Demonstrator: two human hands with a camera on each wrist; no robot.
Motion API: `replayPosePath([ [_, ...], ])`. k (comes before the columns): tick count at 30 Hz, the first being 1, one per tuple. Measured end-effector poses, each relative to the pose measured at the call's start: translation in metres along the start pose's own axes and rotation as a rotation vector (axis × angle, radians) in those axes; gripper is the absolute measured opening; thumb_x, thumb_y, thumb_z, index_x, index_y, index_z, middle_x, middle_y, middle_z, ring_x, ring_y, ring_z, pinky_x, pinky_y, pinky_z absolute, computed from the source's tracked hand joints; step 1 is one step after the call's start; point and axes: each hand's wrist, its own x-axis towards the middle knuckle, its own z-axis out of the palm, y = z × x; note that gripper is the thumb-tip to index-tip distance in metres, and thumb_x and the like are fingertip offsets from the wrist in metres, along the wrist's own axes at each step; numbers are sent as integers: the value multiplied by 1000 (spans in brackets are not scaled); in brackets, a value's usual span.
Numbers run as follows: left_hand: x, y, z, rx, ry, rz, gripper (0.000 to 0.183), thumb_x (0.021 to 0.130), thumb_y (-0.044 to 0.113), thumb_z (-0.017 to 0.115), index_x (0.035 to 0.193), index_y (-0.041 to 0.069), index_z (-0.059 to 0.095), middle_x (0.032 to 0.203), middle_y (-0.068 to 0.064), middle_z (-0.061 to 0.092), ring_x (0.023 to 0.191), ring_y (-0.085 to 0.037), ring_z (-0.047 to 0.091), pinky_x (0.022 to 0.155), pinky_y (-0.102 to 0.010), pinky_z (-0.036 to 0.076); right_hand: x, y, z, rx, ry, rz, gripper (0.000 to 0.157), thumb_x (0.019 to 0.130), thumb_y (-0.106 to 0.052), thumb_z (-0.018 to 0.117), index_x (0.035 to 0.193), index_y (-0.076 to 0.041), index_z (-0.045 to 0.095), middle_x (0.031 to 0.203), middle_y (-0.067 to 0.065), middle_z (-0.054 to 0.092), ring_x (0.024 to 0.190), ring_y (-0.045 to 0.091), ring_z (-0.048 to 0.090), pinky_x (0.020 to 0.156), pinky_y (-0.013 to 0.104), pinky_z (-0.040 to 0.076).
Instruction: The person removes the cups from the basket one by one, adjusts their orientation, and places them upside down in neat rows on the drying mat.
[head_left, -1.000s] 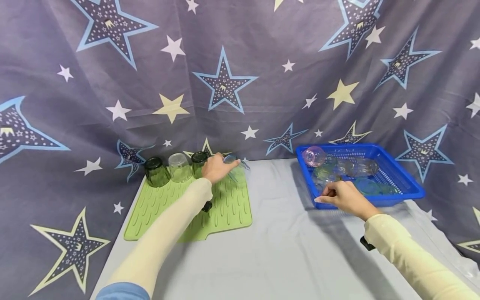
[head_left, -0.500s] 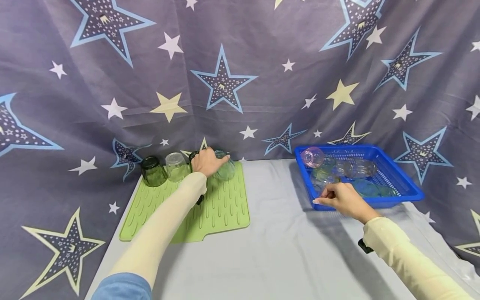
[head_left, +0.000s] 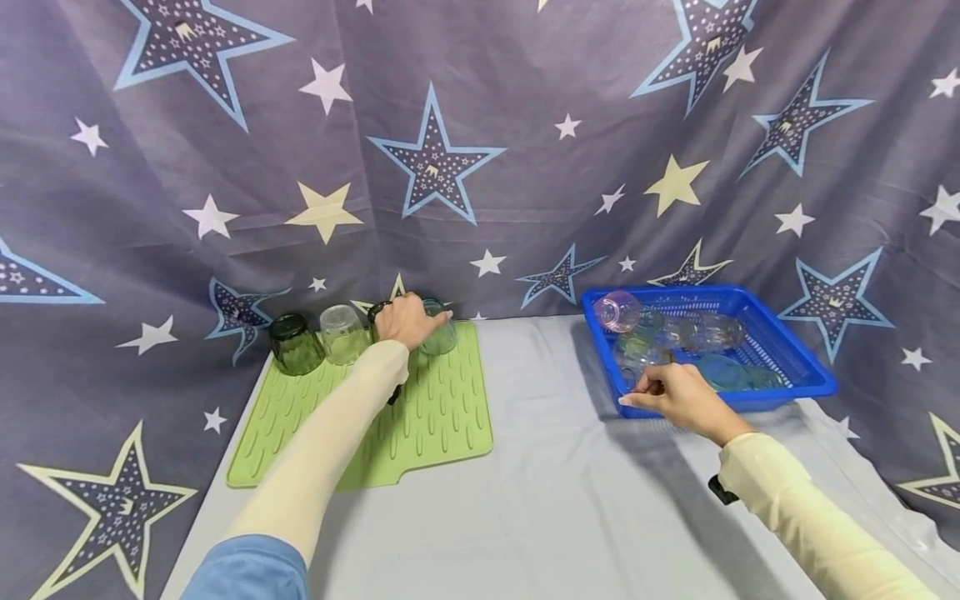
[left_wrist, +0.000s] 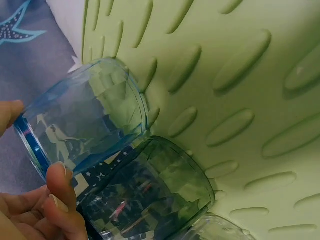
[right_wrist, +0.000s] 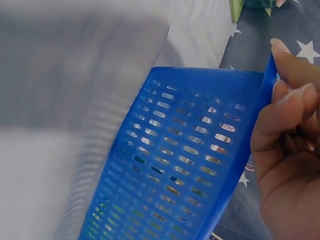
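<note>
In the head view my left hand (head_left: pixel 405 321) reaches to the back of the green ribbed mat (head_left: pixel 442 421). Thumb and fingers grip the base of a blue-tinted glass (left_wrist: pixel 95 110), which stands upside down, its rim at the mat. Right beside it is a dark green glass (left_wrist: pixel 160 195), partly hidden by the hand in the head view. Further left stand a clear glass (head_left: pixel 343 337) and another dark green glass (head_left: pixel 296 346), both inverted. My right hand (head_left: pixel 678 398) pinches the near-left rim of a blue basket (right_wrist: pixel 200 130).
Inside the basket lie several glasses, among them a pink one (head_left: pixel 617 312), clear ones (head_left: pixel 720 332) and a greenish one (head_left: pixel 722 372). A white cloth (head_left: pixel 555 467) covers the table between mat and basket. A star-patterned curtain (head_left: pixel 517 192) hangs right behind.
My left hand has brought the blue-tinted glass left and straightened it from a tilt to upside down beside the dark green glass. The right hand keeps its hold on the basket rim.
</note>
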Motion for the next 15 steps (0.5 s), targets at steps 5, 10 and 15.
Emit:
replayPosePath([
  [5, 3, 0, 3, 8, -8, 3, 66, 85, 76, 64, 73, 12, 55, 73, -12, 61, 64, -33, 61, 53, -44, 47, 0, 3, 2, 1, -7, 4, 21, 90, -31, 82, 77, -19, 70, 67, -8, 63, 58, 9, 52, 58, 28, 46],
  [10, 4, 2, 6, 15, -1, 21, 68, 86, 75, 66, 63, 13, 49, 58, -6, 50, 52, -28, 55, 43, -39, 40, 1, 7, 4, 11, -9, 1, 21, 90, -32, 82, 78, -20, 71, 68, -5, 66, 58, 8, 54, 58, 27, 47],
  [15, 4, 5, 9, -4, -13, 30, 69, 87, 69, 70, 55, 16, 39, 49, 2, 30, 42, -22, 42, 39, -35, 30, 1, 6, 3, 20, -7, 6, 22, 90, -33, 82, 77, -20, 71, 68, -5, 65, 58, 9, 52, 57, 27, 46],
])
